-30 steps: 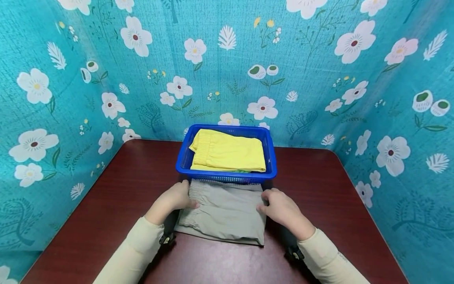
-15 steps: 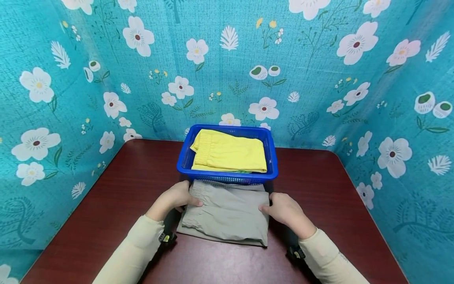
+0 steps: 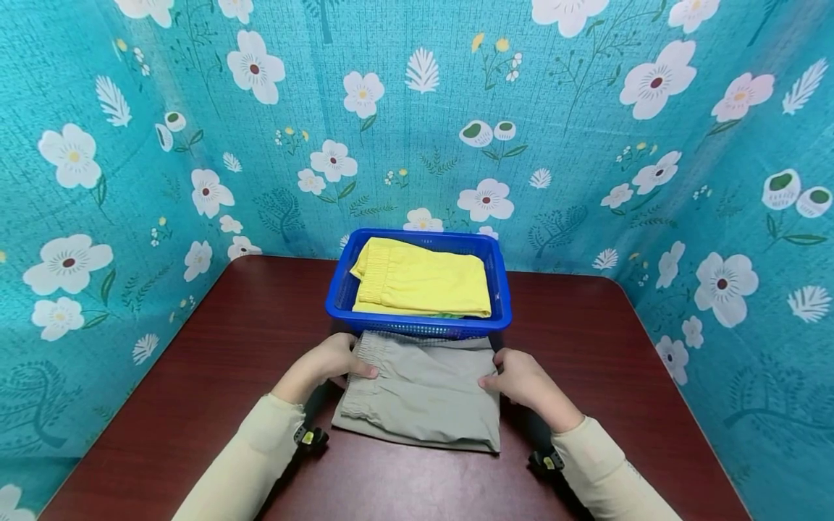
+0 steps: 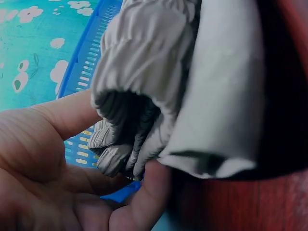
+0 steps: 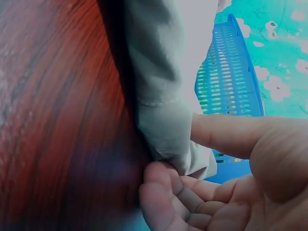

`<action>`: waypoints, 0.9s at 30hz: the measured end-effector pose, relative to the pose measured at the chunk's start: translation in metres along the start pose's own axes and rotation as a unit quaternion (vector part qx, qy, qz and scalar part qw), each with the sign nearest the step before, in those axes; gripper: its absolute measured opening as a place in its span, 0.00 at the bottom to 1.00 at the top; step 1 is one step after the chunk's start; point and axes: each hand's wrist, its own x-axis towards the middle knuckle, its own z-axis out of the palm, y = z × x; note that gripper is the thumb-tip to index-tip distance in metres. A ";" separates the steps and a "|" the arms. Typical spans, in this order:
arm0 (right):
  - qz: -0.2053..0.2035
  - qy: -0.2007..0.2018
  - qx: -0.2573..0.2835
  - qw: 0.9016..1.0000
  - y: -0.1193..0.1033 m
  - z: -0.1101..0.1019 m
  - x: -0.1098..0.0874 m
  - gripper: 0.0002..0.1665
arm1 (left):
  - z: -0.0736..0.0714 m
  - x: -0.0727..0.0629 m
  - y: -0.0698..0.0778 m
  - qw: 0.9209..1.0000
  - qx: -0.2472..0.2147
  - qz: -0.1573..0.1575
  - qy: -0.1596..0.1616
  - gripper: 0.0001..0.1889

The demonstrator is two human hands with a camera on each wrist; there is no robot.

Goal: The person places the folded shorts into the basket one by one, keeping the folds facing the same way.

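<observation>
A folded pair of grey elastic-waist pants (image 3: 423, 391) lies in front of the blue basket. My left hand (image 3: 331, 360) grips the gathered waistband end, thumb on top and fingers underneath; in the left wrist view the waistband (image 4: 144, 53) bunches between thumb and fingers. At the opposite end my right hand (image 3: 529, 382) pinches the folded edge. The right wrist view has the thumb against the grey cloth (image 5: 166, 120) with curled fingers below it. Inside the blue plastic basket (image 3: 418, 327) lies folded yellow clothing (image 3: 430, 278), with a bit of green beneath.
A dark red-brown wooden table (image 3: 417, 485) carries everything. Blue floral cloth (image 3: 417, 145) hangs behind the table and along both sides. The basket stands just beyond the pants, close to the back cloth.
Both hands have tightened on the ends of the grey pants, the left fingers moving under the waistband. The pants have shifted slightly right in the head view. Basket and yellow clothing look unchanged.
</observation>
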 end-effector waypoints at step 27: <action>0.019 -0.075 0.200 0.977 0.009 -0.004 0.000 0.20 | 0.007 -0.004 0.009 0.999 0.029 0.033 -0.010 0.23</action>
